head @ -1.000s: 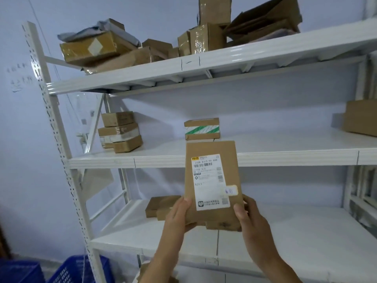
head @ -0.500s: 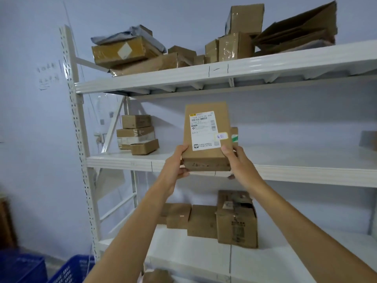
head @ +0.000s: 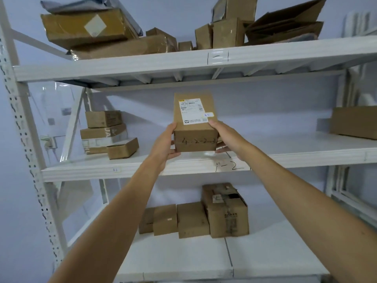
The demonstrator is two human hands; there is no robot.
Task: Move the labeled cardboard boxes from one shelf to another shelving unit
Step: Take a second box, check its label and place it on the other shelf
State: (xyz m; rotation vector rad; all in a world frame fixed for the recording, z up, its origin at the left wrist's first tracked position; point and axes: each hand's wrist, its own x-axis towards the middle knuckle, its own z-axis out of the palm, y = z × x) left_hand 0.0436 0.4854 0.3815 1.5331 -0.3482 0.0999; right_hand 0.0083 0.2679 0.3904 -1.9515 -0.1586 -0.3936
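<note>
Labeled box [head: 194, 121] now lower, over mid shelf [head: 285, 158], both hands [head: 163, 144] gripping its sides

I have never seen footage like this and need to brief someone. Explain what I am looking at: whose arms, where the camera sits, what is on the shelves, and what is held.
There is no machine here. A person wears one wide-angle camera on the head, so you see their own bare arms reaching forward. The left hand and right hand grip a labeled cardboard box between them, at the middle shelf of a white shelving unit. It has a white shipping label on top and handwriting on its near side. On that shelf, a small stack of boxes sits at the left. The top shelf carries piled parcels, and the bottom shelf holds a row of brown boxes.
</note>
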